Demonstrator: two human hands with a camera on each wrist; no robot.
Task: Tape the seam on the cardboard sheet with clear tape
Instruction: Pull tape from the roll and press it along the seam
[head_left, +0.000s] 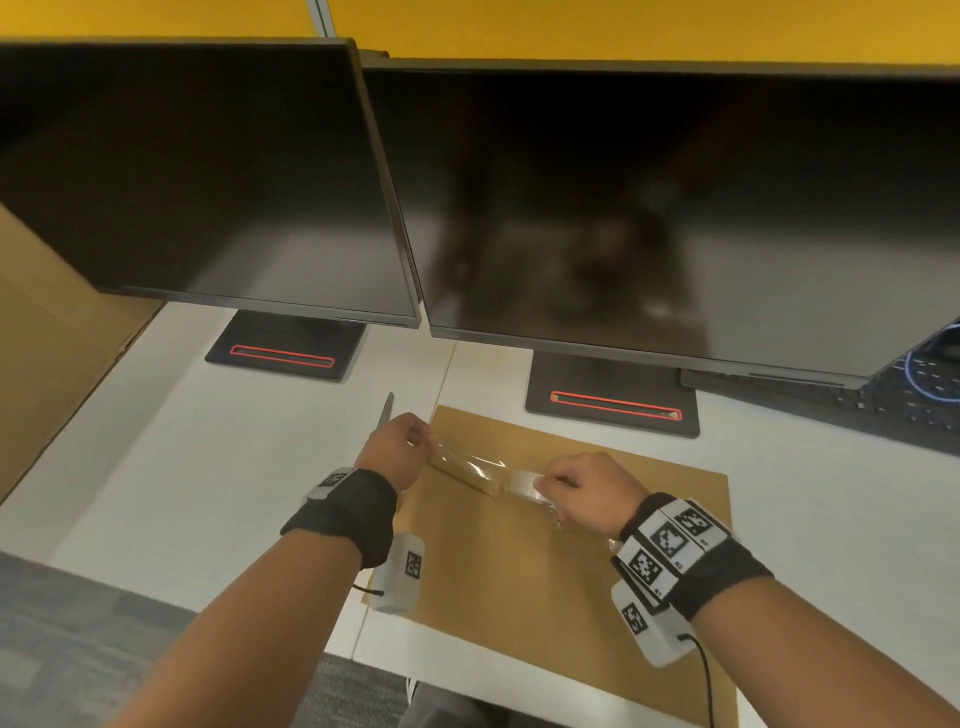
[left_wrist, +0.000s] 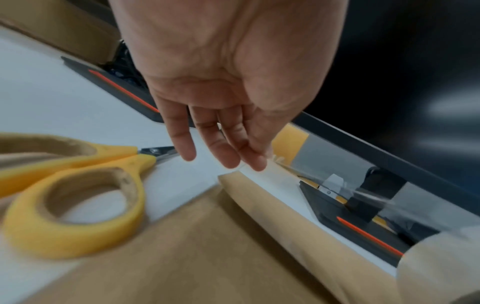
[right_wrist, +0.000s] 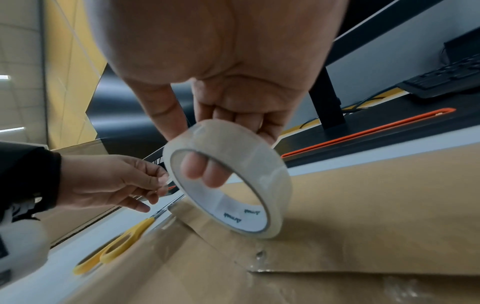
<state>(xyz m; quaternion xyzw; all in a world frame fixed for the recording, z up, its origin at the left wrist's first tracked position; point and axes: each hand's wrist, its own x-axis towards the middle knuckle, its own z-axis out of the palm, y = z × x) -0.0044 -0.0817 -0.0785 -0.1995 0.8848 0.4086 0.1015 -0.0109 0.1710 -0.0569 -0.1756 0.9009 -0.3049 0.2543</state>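
So my right hand (right_wrist: 221, 86) has the tape roll (right_wrist: 228, 179), fingers hooked through the core and thumb on the outer rim, roll tilted just above the cardboard (head_left: 545, 561). My left hand (head_left: 397, 449) pinches the free end of the strip (head_left: 467, 465) at the sheet's far left corner, the other fingers hanging loose. The strip runs between both hands over the cardboard. The seam (right_wrist: 363, 272) shows near the roll. Scissors (left_wrist: 72, 197) with yellow handles lie on the desk (head_left: 208, 457) just left of the sheet, two dark monitors (head_left: 208, 171) behind.
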